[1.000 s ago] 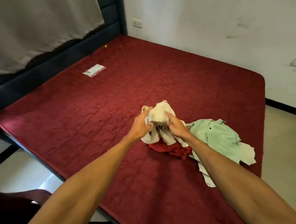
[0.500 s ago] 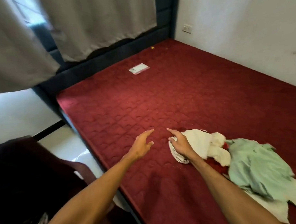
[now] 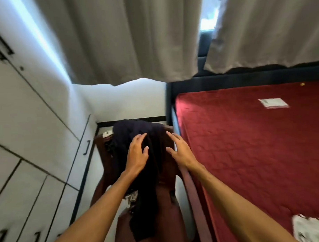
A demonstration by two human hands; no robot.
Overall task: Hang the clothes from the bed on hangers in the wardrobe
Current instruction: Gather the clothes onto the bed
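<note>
Garment (image 3: 153,177), dark navy, limp over chair (image 3: 191,189)

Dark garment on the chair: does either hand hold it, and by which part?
Neither hand holds it. The left hand and right hand are spread open over the dark garment draped on the chair; whether they touch it cannot be told.

We note left hand (image 3: 137,154) and right hand (image 3: 180,152), fingers spread, over a dark garment (image 3: 140,203) draped on the brown chair (image 3: 192,192) — wardrobe (image 3: 29,143) left, red bed (image 3: 255,153) right.
</note>
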